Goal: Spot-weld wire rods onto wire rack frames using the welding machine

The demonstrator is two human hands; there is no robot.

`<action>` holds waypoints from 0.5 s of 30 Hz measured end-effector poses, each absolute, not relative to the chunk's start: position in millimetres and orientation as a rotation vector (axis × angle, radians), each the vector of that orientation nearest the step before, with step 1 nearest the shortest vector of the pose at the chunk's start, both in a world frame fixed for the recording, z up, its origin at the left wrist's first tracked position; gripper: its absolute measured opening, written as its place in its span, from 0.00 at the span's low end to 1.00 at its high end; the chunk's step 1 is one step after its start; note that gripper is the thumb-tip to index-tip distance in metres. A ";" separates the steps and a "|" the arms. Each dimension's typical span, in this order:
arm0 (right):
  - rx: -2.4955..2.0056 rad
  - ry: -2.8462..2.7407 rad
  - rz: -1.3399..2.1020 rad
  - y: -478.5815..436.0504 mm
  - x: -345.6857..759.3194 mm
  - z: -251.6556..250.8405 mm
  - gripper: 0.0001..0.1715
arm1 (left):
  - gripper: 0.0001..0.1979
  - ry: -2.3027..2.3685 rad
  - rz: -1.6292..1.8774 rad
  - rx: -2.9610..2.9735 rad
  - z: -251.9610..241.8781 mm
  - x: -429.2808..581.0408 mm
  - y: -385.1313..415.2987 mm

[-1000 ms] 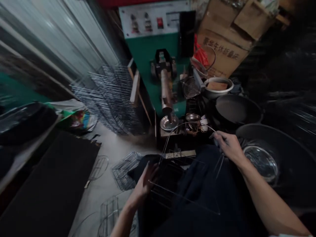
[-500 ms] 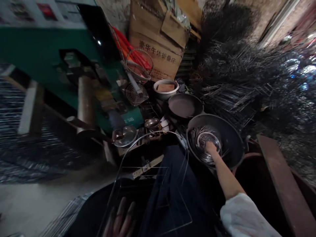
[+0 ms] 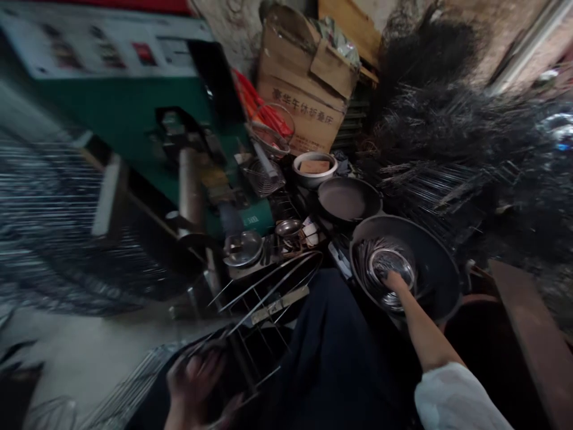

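Note:
My right hand (image 3: 394, 279) reaches into a large dark pan (image 3: 441, 269) at the right and rests on a bundle of shiny metal wire pieces (image 3: 378, 263) inside it; its fingers are hidden among them. My left hand (image 3: 193, 379) is low in the view and smeared by motion. It is at the near end of a wire rack frame (image 3: 264, 292) that lies tilted over my dark-trousered lap. I cannot make out whether its fingers grip the frame.
A green machine (image 3: 134, 113) with a cylinder arm stands ahead on the left. A second dark pan (image 3: 347, 200), a white bowl (image 3: 314, 168) and cardboard boxes (image 3: 304, 89) sit behind. Heaps of wire racks (image 3: 447, 155) fill the right; more racks (image 3: 49, 239) lie left.
The view has shifted a little. The wire frame has tipped from upright to tilted flat over my lap, and my left hand moved with it. My right hand stays in the pan.

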State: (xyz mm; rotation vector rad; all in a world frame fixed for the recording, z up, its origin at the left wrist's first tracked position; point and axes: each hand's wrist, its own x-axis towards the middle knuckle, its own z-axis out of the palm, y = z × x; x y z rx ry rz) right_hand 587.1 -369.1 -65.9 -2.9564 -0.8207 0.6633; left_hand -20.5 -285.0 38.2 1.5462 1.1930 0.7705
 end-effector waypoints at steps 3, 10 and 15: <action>-2.961 -0.870 0.575 -371.7 578.8 -54.2 0.22 | 0.54 1.273 0.790 1.626 45.4 -16.9 -273.3; -2.909 -0.930 0.322 -343.6 573.0 -16.4 0.23 | 0.50 1.327 0.748 1.736 43.1 -33.7 -241.2; -1.978 -1.364 0.461 -262.8 483.0 61.7 0.21 | 0.55 1.240 0.816 1.622 32.3 -44.3 -231.8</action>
